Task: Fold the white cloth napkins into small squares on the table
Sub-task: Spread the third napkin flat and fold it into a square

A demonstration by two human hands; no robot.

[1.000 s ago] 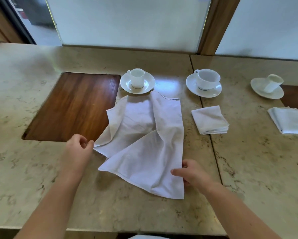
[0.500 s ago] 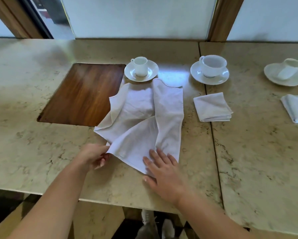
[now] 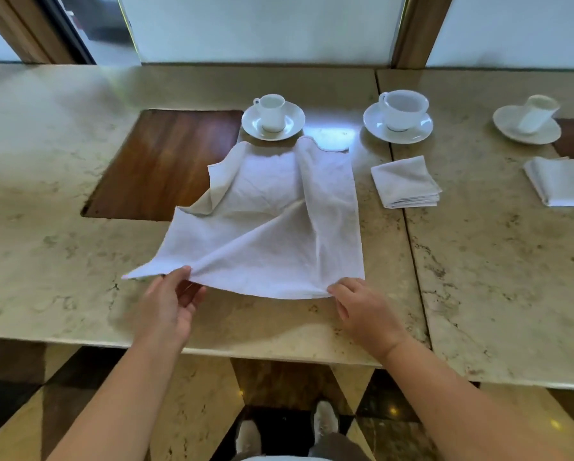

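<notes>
A large white cloth napkin lies mostly spread on the marble table, rumpled, with its far left corner flipped over. My left hand pinches the near edge towards its left end, lifting it slightly. My right hand pinches the near right corner. Two folded white napkins lie to the right: one folded napkin beside the spread cloth, and a second folded napkin at the right edge.
A dark wooden inlay sits left of the cloth. Behind the cloth stand a small cup on a saucer, a larger cup on a saucer and a tipped cup on a saucer. A seam splits the tabletops.
Both hands shifted from pressing and tucking the bunched cloth to pinching its near edge. The folded-over flap has been pulled open towards me, so the napkin lies wider.
</notes>
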